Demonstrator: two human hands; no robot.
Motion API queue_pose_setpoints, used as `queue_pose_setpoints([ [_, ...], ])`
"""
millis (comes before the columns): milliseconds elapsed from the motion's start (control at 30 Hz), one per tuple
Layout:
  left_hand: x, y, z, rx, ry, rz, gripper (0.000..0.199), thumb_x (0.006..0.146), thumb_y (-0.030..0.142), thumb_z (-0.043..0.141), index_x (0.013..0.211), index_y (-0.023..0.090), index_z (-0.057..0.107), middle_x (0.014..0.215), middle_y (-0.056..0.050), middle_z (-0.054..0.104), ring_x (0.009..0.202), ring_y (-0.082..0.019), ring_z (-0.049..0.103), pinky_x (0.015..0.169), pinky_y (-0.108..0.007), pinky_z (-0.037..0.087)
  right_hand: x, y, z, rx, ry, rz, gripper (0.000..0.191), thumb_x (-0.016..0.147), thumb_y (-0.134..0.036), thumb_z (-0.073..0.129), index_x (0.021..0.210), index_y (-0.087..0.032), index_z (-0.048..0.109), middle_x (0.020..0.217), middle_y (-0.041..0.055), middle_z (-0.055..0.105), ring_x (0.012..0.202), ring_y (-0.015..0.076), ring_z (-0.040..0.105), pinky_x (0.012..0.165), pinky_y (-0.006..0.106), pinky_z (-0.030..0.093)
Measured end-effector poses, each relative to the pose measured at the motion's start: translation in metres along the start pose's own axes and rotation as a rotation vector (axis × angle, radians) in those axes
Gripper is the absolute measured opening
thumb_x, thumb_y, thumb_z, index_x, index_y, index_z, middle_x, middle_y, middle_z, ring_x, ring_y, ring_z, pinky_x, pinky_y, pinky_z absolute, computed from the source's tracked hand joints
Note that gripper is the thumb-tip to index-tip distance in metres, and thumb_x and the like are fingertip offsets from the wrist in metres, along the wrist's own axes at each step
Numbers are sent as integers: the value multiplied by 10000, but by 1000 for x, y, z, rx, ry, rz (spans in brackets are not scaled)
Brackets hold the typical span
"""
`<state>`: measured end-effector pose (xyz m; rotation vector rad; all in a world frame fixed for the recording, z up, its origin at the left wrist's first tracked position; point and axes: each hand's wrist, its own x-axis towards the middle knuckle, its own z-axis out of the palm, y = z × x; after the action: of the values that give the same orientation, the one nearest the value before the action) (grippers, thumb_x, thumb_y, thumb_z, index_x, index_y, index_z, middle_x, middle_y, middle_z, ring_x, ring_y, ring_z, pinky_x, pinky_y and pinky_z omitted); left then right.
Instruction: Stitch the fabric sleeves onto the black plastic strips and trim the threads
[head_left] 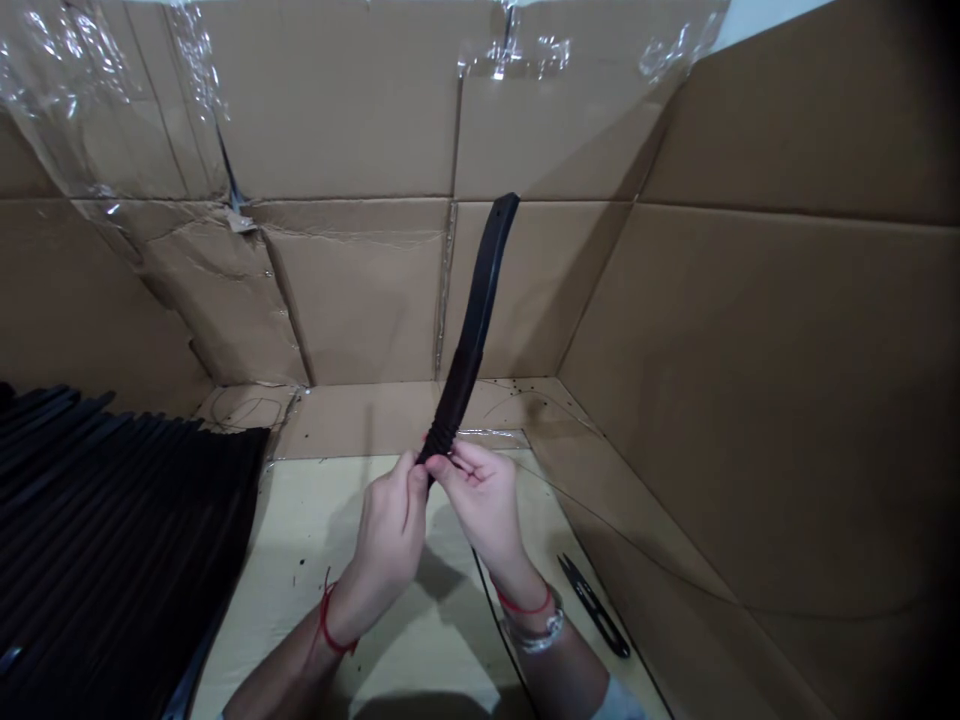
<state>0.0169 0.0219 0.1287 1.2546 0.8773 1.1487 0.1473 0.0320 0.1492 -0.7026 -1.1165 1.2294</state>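
Note:
A long, curved black strap (484,275) rises from between my hands, its top leaning right, with what looks like a small hole near its upper end. Lower down, a dark brown sleeve (457,390) surrounds it and bunches into wrinkles just above my fingers. My left hand (391,520) is closed on the strap's lower part, thumb pressed along it. From the right side, my right hand (484,495) pinches the wrinkled part between thumb and fingers. My fingers hide the strap's lower end. Below them a thin black cord (491,600) runs toward the front.
Several dark strips lie in a pile (127,530) at the left. Black thread snips (594,607) rest on the pale work surface (300,630), right of my right forearm. Taped cardboard walls (352,290) stand behind and at the right. A thin thread (637,550) trails rightward.

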Motion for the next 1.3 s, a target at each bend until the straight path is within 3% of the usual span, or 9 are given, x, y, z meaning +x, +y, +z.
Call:
queue_pose_setpoints([
  [133,-1,-2,2,-228,-373,-270,622,803,792,269,736,198,440,448,98,289,339,-47,194,337,-181,187,2,2,0,0,-107,103,322,675,-414,809,713,-111,705,512,-21,515,387,32,288,346,163,223],
  [267,11,-8,3,-174,-84,-61,504,767,664,588,814,176,472,557,71,424,464,-37,375,441,-130,299,3,0,-3,-50,2,6,292,741,-420,751,743,-138,672,560,-8,553,409,80,431,361,189,333],
  [400,15,-13,3,-274,-315,-224,554,789,734,462,737,182,450,485,111,267,368,-30,197,340,-159,211,1,-7,-2,-107,-78,30,352,760,-465,723,687,-137,619,479,-60,429,370,40,275,353,179,246],
  [633,4,-16,23,-174,-79,-48,510,788,677,542,840,178,446,587,91,325,434,-21,231,391,-153,165,-3,-4,5,-246,171,-114,424,798,-484,661,593,-185,442,501,-68,342,438,67,274,390,196,222],
  [767,0,-17,28,-161,-183,-103,508,812,675,502,802,170,450,575,86,311,456,-33,243,415,-173,180,-4,-6,-7,-121,221,-166,422,802,-466,681,603,-181,442,489,-91,279,419,47,181,377,192,142],
  [867,-1,-11,18,-196,-318,-147,498,851,649,459,830,153,494,571,64,363,484,-54,323,466,-187,280,-9,-13,-9,-169,174,-141,413,796,-472,694,603,-173,483,463,-78,349,375,45,283,352,180,206],
  [1000,3,1,-4,-331,-434,-258,526,848,645,433,788,133,541,565,11,452,528,-97,436,538,-226,383,-11,-11,3,-199,-4,76,408,800,-522,666,643,-179,511,419,-45,477,320,105,474,308,190,340],
  [1200,3,4,-2,-541,-359,-325,516,760,627,596,616,162,424,483,109,197,412,-12,125,397,-158,102,-11,-3,12,-229,-16,-2,380,745,-492,732,648,-145,613,526,19,611,427,127,589,369,190,445],
  [1300,0,2,6,-545,-329,-288,550,725,656,628,600,174,393,471,114,199,403,-8,107,382,-149,85,-17,-4,14,-216,62,-70,325,782,-451,711,688,-149,635,545,9,612,420,115,583,358,177,444],
])
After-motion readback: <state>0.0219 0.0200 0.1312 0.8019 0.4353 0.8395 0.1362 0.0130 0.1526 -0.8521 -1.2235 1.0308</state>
